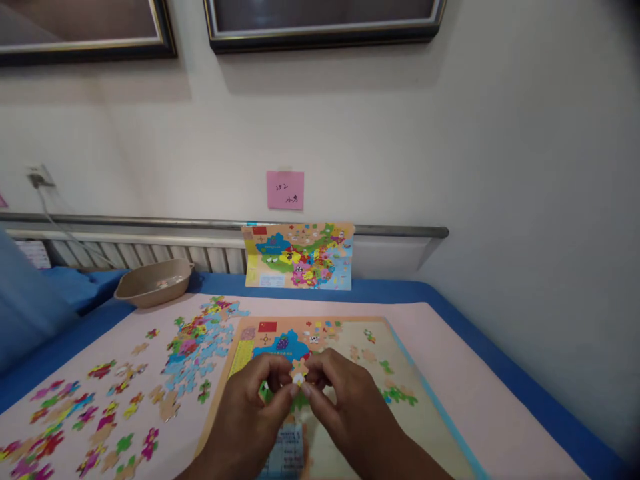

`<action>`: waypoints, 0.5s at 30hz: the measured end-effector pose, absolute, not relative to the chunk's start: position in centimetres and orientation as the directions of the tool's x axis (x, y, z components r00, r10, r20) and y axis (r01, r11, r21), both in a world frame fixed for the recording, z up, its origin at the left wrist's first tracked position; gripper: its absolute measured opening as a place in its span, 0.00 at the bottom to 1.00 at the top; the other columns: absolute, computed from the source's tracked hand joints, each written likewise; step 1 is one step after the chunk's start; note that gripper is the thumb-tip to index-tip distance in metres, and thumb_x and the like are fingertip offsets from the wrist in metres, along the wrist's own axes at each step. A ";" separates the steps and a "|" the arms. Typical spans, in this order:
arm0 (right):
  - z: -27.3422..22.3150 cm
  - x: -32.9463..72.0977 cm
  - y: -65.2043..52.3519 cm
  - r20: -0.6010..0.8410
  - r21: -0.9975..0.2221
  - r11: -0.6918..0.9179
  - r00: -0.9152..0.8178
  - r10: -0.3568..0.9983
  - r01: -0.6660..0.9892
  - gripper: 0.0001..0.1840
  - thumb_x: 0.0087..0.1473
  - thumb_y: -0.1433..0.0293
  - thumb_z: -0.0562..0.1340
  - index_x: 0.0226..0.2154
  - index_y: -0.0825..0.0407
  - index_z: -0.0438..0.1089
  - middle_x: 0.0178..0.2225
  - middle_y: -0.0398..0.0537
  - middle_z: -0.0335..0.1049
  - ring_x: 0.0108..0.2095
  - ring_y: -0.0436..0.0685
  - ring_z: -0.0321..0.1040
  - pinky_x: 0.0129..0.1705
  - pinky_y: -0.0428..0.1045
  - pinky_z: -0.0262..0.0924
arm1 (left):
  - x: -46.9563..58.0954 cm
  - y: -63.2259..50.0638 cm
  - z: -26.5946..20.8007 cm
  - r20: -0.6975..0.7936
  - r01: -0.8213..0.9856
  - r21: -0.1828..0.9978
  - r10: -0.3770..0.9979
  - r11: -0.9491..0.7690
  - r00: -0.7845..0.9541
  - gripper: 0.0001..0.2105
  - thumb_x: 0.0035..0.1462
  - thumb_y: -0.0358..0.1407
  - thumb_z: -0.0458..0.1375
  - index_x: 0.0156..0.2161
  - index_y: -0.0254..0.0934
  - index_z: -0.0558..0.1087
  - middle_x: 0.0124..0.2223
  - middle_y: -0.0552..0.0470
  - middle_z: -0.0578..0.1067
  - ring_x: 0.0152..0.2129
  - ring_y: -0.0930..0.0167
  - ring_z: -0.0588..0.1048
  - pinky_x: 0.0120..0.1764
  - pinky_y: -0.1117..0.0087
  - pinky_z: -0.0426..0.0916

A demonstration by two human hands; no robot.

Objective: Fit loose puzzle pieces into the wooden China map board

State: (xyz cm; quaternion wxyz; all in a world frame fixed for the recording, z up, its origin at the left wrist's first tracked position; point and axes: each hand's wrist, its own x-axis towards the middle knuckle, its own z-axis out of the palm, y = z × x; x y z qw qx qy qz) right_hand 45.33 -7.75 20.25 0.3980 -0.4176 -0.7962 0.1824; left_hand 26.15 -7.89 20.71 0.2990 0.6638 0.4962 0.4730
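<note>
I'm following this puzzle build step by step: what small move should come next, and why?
Probably lower the small piece onto the puzzle board. Both hands, left and right, pinch it just above the board, beside the blue region already placed; much of the board is unfilled.

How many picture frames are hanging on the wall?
2. One dark picture frame hangs at the upper left, cut off by the picture's edge; the other frame hangs top centre, above the pink note. More may hang out of view.
</note>
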 end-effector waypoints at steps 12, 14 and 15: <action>19.4 44.8 -8.1 0.592 -0.448 0.686 -0.384 0.708 0.574 0.05 0.61 0.71 0.64 0.38 0.49 0.66 0.33 0.43 0.70 0.33 0.55 0.66 0.34 0.48 0.53 | 23.7 -8.8 20.0 0.313 0.427 0.832 0.936 -0.353 0.164 0.04 0.60 0.38 0.61 0.37 0.45 0.78 0.31 0.56 0.77 0.30 0.71 0.76 0.35 0.75 0.70; 19.4 44.7 -8.2 0.566 -0.465 0.668 -0.385 0.729 0.581 0.07 0.59 0.72 0.66 0.37 0.49 0.65 0.33 0.43 0.70 0.33 0.55 0.66 0.34 0.48 0.53 | 23.8 -9.2 20.2 0.303 0.412 0.850 0.944 -0.329 0.129 0.05 0.60 0.40 0.61 0.37 0.46 0.79 0.32 0.56 0.78 0.30 0.70 0.76 0.35 0.75 0.71; 19.4 44.7 -8.3 0.550 -0.485 0.654 -0.379 0.744 0.581 0.08 0.57 0.72 0.66 0.37 0.49 0.65 0.33 0.43 0.71 0.33 0.55 0.66 0.34 0.48 0.53 | 23.8 -9.3 20.3 0.291 0.402 0.862 0.951 -0.308 0.104 0.05 0.59 0.41 0.61 0.36 0.46 0.79 0.32 0.56 0.78 0.30 0.69 0.76 0.36 0.74 0.70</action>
